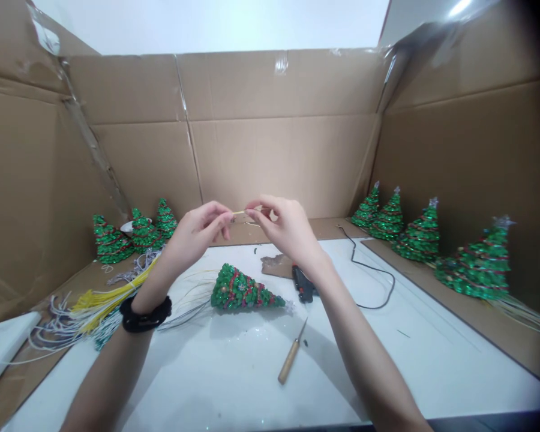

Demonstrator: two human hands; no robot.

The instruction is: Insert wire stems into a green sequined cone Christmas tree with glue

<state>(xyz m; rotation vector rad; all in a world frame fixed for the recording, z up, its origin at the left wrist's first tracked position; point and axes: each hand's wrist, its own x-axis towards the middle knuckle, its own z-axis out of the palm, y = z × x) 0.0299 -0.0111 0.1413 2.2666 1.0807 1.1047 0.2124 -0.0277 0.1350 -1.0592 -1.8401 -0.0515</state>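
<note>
My left hand (200,228) and my right hand (282,223) are raised above the far part of the white table. Between their pinched fingertips runs a thin yellowish strand (238,213), each hand closed on it. Whether it is wire or cord I cannot tell. Below them a small green tinsel Christmas tree (243,291) lies on its side, its silvery star to the right and loose wires trailing left from its base. An awl with a wooden handle (289,362) lies nearer to me. A black glue gun (301,282) is partly hidden by my right forearm.
Green trees (110,240) stand at the back left, several more (416,231) along the right. Yellow and white wire bundles (112,294) lie left, beside a white slab (9,345). A black cable (378,270) curves across the right. Cardboard walls (279,156) enclose the table.
</note>
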